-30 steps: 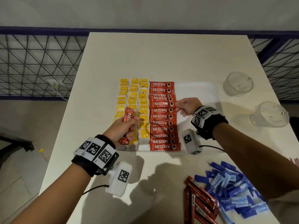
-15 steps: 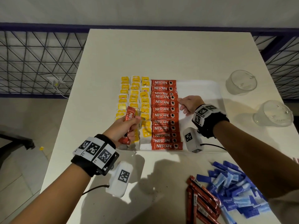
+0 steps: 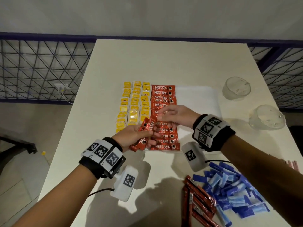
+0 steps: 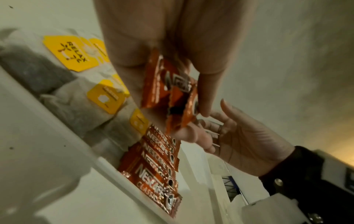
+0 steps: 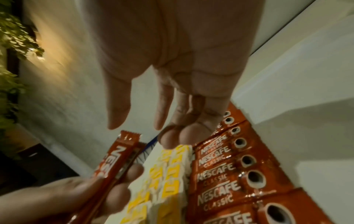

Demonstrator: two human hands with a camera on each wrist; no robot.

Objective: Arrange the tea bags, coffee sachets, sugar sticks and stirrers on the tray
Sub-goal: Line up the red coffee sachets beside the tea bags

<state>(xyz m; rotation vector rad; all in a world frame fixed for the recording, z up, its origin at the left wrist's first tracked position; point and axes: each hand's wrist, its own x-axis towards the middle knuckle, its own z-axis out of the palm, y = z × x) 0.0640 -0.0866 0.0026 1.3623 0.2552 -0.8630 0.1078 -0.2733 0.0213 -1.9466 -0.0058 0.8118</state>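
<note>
A white tray (image 3: 196,99) carries three columns of yellow-tagged tea bags (image 3: 134,104) and one column of red coffee sachets (image 3: 164,94). My left hand (image 3: 147,133) grips a few red coffee sachets (image 3: 148,126) over the near end of that column; they also show in the left wrist view (image 4: 172,94). My right hand (image 3: 161,116) hovers just beyond them, fingers spread and holding nothing. In the right wrist view its fingers (image 5: 116,115) hang just above the top of the held sachets (image 5: 113,159). The tray's right half is bare.
Blue sugar sachets (image 3: 232,190) lie heaped at the table's near right, with red sticks (image 3: 200,203) beside them. Pink stirrers (image 3: 291,164) peek out at the right edge. Two clear glasses (image 3: 236,88) (image 3: 265,117) stand right of the tray.
My left hand has carried its sachets right, from over the tea bags to the near end of the coffee column. My right hand left the column's right edge, opened and moved towards them.
</note>
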